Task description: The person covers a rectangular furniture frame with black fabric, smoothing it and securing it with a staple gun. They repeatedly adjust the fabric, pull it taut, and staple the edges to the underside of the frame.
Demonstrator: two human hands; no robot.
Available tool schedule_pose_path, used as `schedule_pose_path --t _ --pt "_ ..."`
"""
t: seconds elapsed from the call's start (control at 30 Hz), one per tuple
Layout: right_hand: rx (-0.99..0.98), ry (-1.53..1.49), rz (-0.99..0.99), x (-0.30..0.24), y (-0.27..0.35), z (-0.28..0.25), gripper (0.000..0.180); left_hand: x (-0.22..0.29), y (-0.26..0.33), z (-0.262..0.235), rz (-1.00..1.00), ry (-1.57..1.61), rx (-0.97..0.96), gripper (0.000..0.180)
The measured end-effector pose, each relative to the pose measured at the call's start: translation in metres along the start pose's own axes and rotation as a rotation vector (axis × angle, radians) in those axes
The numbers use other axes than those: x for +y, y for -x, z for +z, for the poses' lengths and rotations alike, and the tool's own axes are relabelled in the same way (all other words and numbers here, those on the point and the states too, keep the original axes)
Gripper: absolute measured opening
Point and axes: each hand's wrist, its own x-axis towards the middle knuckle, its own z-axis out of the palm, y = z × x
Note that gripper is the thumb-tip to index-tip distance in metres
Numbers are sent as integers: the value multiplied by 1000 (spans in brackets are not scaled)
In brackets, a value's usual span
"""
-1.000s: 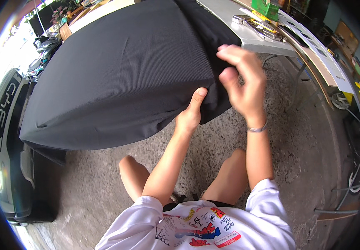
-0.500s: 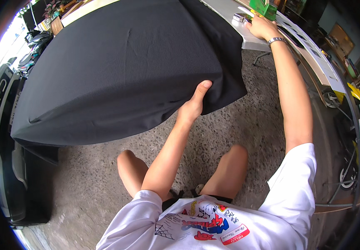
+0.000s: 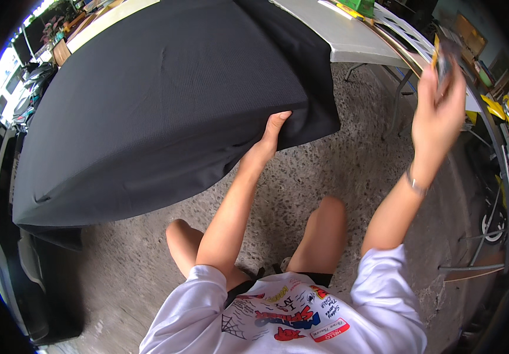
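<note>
Black cloth (image 3: 160, 112) drapes the worktop (image 3: 354, 35) ahead and leftward; the left hand (image 3: 272, 133) pinches its near hanging edge, while the right hand (image 3: 437, 109), raised well apart, grips a small blurred object (image 3: 445, 59).

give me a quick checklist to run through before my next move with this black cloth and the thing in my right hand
1. Left hand gripping the black cloth at its edge: ok.
2. Right hand holding a small object: ok, raised, but the object is too blurred to identify.
3. Cloth lying flat over the table top: ok, only faint wrinkles.
4. Cloth corner beside the white table tidy: not ok, it hangs in folds.
5. Concrete floor under the cloth edge clear: ok.
</note>
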Motion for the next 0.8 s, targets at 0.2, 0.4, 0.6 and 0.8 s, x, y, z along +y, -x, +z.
schedule_pose_path --t 0.2,0.4,0.6,0.8 --pt "-141 -421 488 -82 116 -31 28 1 -17 -10 -10 -366 -88 73" --pt "-455 -581 673 -104 170 5 26 -4 -31 -13 -34 -500 -160 66" --pt "-490 -321 545 -106 168 31 27 -15 -29 -23 -75 -552 -177 60" --pt "-434 -365 533 -114 170 39 23 -36 -38 -71 -35 -710 -196 58"
